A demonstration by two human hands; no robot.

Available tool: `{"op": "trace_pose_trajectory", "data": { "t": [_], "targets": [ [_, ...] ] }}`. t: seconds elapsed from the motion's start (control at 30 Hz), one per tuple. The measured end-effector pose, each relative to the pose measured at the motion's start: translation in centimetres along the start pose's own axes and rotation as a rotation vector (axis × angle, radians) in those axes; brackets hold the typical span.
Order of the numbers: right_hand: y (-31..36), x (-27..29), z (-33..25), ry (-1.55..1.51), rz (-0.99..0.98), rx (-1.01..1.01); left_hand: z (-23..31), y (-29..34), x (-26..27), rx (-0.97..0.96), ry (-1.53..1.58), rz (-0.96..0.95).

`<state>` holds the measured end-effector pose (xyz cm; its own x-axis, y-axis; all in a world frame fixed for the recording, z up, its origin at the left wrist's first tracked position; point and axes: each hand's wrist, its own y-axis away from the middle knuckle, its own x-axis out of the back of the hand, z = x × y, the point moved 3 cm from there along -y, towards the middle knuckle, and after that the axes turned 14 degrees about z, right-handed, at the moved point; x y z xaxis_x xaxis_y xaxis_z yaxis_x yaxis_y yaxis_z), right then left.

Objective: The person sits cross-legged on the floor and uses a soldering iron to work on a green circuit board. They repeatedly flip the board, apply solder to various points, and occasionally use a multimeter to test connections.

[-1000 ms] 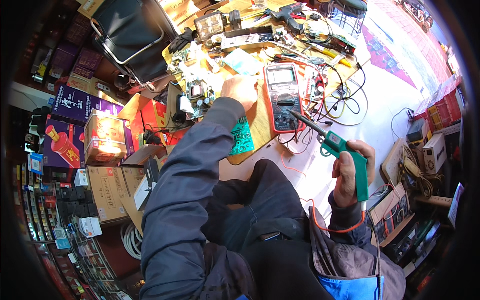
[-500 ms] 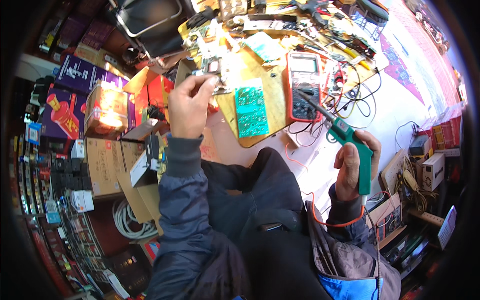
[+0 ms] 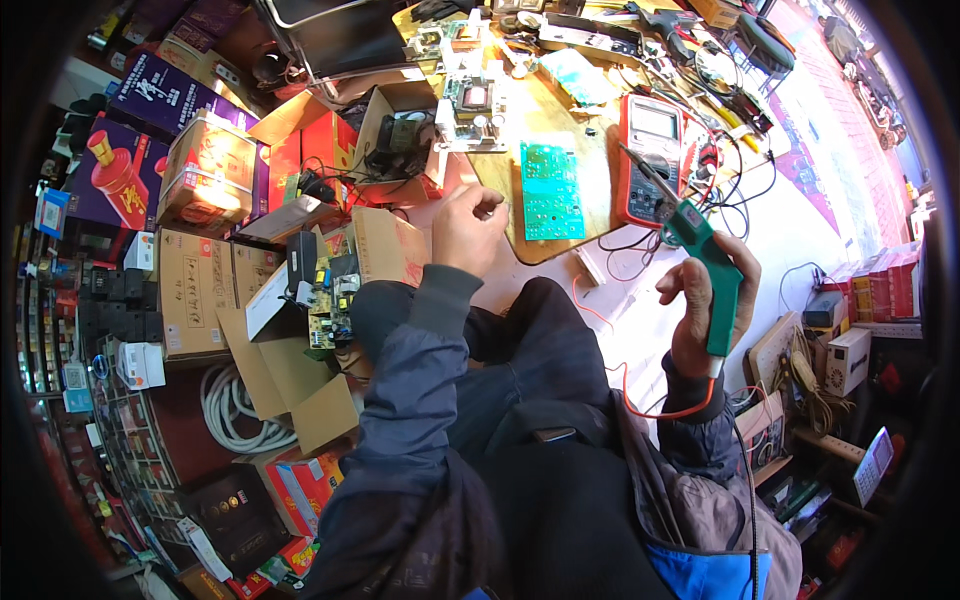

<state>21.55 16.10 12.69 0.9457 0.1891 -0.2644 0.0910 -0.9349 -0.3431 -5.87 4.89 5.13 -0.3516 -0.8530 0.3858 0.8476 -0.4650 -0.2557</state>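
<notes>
**Iron up, part pinched: steady both before touching the board**

Right hand [image 3: 700, 310] is fisted around the green soldering iron [image 3: 708, 262], tip toward the red multimeter [image 3: 650, 160]. Left hand [image 3: 465, 228] pinches something small, too small to identify, just left of the green circuit board [image 3: 551, 190]. Suggest bracing wrists on the bench and keeping the tip off the meter leads.

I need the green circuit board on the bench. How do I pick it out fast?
Find the wooden board on the workbench. The green circuit board lies flat on it, just left of the red multimeter and beyond the left hand. It is the only plain green board; its neighbours carry bulky parts.
</notes>
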Motion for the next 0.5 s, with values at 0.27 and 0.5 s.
{"op": "trace_pose_trajectory", "data": {
  "t": [0.27, 0.5],
  "targets": [
    [-0.8, 0.2, -1.1, 0.079, -0.014, 0.098, 2.3, -1.9, 1.5, -0.083, -0.006, 0.041],
    [-1.3, -0.6, -1.0, 0.07, -0.053, 0.087, 2.2, 4.2, 1.7, 0.557, 0.479, -0.181]
  ]
}}
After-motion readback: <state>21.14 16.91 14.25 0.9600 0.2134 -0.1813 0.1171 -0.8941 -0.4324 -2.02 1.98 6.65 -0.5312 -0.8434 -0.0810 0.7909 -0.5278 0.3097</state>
